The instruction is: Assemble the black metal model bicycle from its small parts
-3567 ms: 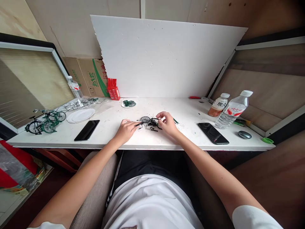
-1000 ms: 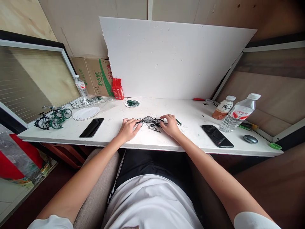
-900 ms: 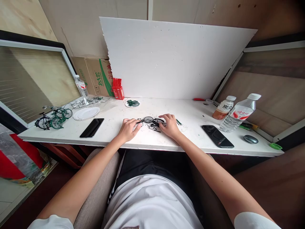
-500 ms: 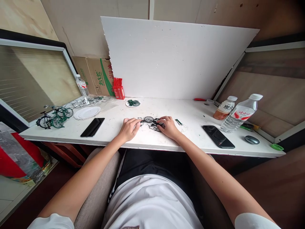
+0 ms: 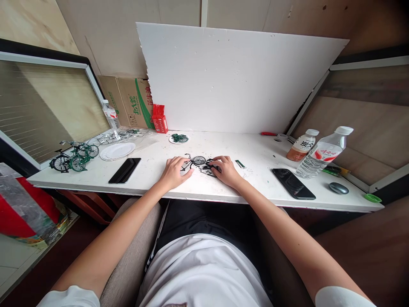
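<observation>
A black model bicycle (image 5: pixel 200 160) lies on its side at the middle of the white table, its front wheel and handlebar showing. My left hand (image 5: pixel 174 172) holds its rear end, with the frame visible between fingertips and thumb; the rear wheel is mostly hidden. To the right, my right hand (image 5: pixel 226 171) is closed over some small black bicycle parts (image 5: pixel 209 169), which its fingers partly cover. Just beyond that hand sits a small dark green part (image 5: pixel 239 164). Tiny black scraps are scattered around both hands.
Assembled model bicycles (image 5: pixel 75 157) stand at the left, near white paper plates (image 5: pixel 117 151) and a phone (image 5: pixel 124 170). A small plate with green parts (image 5: pixel 179 138) is behind. Another phone (image 5: pixel 293 183), bottles (image 5: pixel 322 153) and a mouse (image 5: pixel 338 188) are at the right.
My left thumb and fingers have spread wider apart, and more of the bicycle's frame and handlebar now shows between them. The right hand stays in nearly the same place.
</observation>
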A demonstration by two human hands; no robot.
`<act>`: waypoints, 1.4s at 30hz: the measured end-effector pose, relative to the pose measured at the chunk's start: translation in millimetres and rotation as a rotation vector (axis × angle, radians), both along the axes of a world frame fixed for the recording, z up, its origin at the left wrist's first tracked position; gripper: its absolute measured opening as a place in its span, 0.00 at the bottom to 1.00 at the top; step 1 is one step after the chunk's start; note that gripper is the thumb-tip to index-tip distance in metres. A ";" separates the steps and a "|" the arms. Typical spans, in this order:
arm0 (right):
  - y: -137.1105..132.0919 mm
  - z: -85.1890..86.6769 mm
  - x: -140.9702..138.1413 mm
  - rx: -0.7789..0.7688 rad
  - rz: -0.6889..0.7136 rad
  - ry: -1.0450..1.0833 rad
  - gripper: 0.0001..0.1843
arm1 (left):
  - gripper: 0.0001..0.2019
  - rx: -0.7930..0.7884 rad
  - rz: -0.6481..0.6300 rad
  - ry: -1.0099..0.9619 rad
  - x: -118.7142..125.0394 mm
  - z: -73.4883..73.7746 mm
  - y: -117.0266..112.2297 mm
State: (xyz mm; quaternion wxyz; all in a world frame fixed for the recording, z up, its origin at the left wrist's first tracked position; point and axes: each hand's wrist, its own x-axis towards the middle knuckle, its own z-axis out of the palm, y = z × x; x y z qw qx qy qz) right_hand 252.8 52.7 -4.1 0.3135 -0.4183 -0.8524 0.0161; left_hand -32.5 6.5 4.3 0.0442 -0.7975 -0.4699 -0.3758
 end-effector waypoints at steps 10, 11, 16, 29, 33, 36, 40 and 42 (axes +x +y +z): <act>0.2 -0.3 0.6 -0.008 0.002 -0.016 0.13 | 0.23 0.013 0.006 -0.025 -0.3 -3.1 1.5; -0.1 -0.1 0.5 -0.008 0.002 -0.017 0.13 | 0.24 0.014 0.005 -0.027 -0.4 -3.4 1.8; -1.3 1.3 0.2 -0.019 0.008 -0.020 0.12 | 0.25 0.013 0.003 -0.030 -0.4 -3.4 1.9; -0.9 2.0 -1.8 -0.016 -0.022 -0.047 0.14 | 0.26 0.035 -0.050 -0.054 -3.2 -7.9 7.7; -0.1 1.3 -1.3 -0.015 -0.024 -0.055 0.14 | 0.26 0.049 -0.071 -0.054 -3.2 -7.6 7.7; 0.5 0.8 -1.3 -0.020 -0.027 -0.060 0.13 | 0.26 0.048 -0.071 -0.050 -2.9 -6.6 6.9; 0.9 0.0 -1.3 -0.031 -0.022 -0.054 0.14 | 0.25 0.041 -0.066 -0.045 -2.8 -6.0 6.6; 1.4 -0.7 -1.0 -0.034 -0.016 -0.046 0.14 | 0.25 0.037 -0.068 -0.046 -2.9 -6.0 6.6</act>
